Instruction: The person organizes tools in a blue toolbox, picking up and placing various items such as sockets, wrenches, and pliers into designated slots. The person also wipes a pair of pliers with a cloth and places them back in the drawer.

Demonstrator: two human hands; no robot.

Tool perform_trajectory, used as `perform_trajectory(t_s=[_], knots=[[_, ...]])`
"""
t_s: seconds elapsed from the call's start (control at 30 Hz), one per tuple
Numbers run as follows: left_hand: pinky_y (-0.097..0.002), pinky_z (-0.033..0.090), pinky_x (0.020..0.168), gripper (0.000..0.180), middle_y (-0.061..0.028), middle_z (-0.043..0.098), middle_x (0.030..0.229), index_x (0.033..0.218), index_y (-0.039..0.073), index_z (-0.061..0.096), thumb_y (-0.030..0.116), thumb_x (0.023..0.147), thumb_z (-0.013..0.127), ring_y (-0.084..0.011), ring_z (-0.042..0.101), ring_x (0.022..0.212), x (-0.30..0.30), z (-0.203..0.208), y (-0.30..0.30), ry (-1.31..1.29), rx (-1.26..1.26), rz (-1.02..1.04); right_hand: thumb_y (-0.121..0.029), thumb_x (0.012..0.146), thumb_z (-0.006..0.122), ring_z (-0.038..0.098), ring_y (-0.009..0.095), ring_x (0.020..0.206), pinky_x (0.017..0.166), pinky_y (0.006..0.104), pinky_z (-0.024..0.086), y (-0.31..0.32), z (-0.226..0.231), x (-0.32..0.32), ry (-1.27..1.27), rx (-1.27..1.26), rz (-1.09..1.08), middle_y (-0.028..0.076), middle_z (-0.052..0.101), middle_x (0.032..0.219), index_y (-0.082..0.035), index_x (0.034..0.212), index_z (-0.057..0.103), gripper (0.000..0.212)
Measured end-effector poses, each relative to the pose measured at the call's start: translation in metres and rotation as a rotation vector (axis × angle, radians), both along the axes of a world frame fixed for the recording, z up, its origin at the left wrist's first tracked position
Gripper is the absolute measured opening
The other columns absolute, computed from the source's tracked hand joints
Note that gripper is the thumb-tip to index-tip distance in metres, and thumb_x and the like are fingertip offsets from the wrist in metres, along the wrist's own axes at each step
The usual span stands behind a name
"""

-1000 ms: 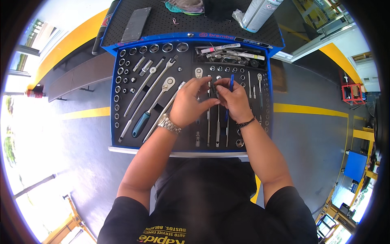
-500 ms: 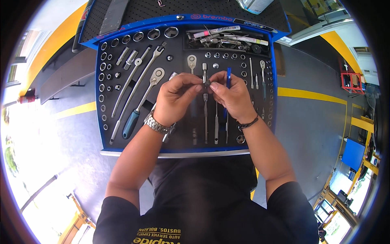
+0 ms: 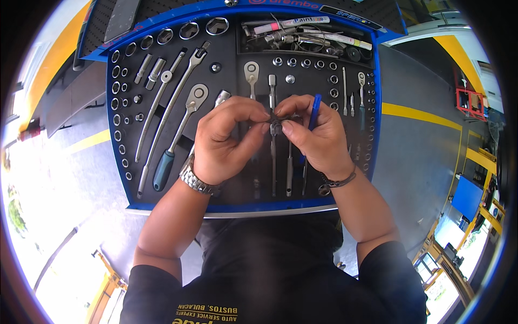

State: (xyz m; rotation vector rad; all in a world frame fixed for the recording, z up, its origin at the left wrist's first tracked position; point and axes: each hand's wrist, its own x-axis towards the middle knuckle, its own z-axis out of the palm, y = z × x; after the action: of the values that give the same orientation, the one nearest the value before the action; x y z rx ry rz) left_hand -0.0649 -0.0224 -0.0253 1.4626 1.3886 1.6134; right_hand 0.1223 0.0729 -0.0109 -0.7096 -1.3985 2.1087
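Observation:
Above the tool drawer, my left hand (image 3: 229, 135) and my right hand (image 3: 318, 135) meet fingertip to fingertip. Both pinch a small dark part (image 3: 275, 127) with a knobbly outline; its kind is too small to make out. A blue pen (image 3: 316, 104) sticks up from between the fingers of my right hand, its middle hidden by them. Directly beneath the hands, a slim extension bar (image 3: 272, 83) and a ratchet (image 3: 251, 73) lie in the black foam. To the left of my left hand rests a larger ratchet with a teal handle (image 3: 164, 170).
The blue-edged drawer (image 3: 243, 208) holds several sockets (image 3: 189, 31) along its edges. Long breaker bars (image 3: 171, 100) lie at left. A compartment at the back contains paint markers (image 3: 291, 25) and loose metal pieces. A red stand (image 3: 469, 102) is on the right.
The view has shifted closer over the drawer. Both hands still pinch the dark part, lower against the drawer, and more of it shows. The pen has moved along with my right hand.

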Motion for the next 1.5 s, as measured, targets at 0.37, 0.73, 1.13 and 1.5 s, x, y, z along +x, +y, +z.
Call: perform_trajectory(t_s=[0.37,0.73,1.13,1.5], knots=[[-0.0336,0.058,0.083,0.030,-0.0137,0.075,0.108,0.110,0.003,0.071,-0.006,0.082,0.079,-0.0237,0.072,0.091,0.002,-0.004,0.003,-0.078,0.035,-0.087,-0.003,0.095,0.071,0.056,0.001,0.073,0.062,0.0194,0.044,0.002,-0.004,0.001,-0.033,-0.062,0.008,-0.001,0.066,0.091,0.000,0.109,0.067,0.015],[-0.0313,0.058,0.086,0.029,-0.0075,0.067,0.115,0.122,0.001,0.067,-0.003,0.094,0.073,-0.0159,0.070,0.098,0.006,-0.016,-0.002,-0.470,-0.174,-0.196,-0.005,0.097,0.070,0.057,0.001,0.076,0.065,0.0194,0.046,-0.001,-0.004,-0.004,-0.086,0.035,-0.027,-0.001,0.067,0.091,0.001,0.109,0.066,0.014],[-0.0358,0.061,0.090,0.038,-0.0096,0.072,0.109,0.136,-0.001,0.059,-0.001,0.099,0.067,-0.0213,0.073,0.100,0.003,-0.011,-0.002,-0.941,-0.275,-0.303,-0.001,0.096,0.069,0.070,0.009,0.088,0.078,0.0254,0.057,0.001,0.001,-0.001,0.041,-0.027,-0.097,0.006,0.073,0.097,0.002,0.110,0.066,0.015],[-0.0362,0.061,0.091,0.045,-0.0057,0.066,0.108,0.145,0.002,0.054,-0.001,0.101,0.064,-0.0212,0.073,0.102,0.005,-0.012,-0.002,-0.902,-0.251,-0.325,0.001,0.092,0.073,0.058,-0.001,0.069,0.061,0.0190,0.047,0.000,0.004,0.002,-0.059,0.215,-0.120,-0.001,0.069,0.082,0.000,0.100,0.068,0.009]])
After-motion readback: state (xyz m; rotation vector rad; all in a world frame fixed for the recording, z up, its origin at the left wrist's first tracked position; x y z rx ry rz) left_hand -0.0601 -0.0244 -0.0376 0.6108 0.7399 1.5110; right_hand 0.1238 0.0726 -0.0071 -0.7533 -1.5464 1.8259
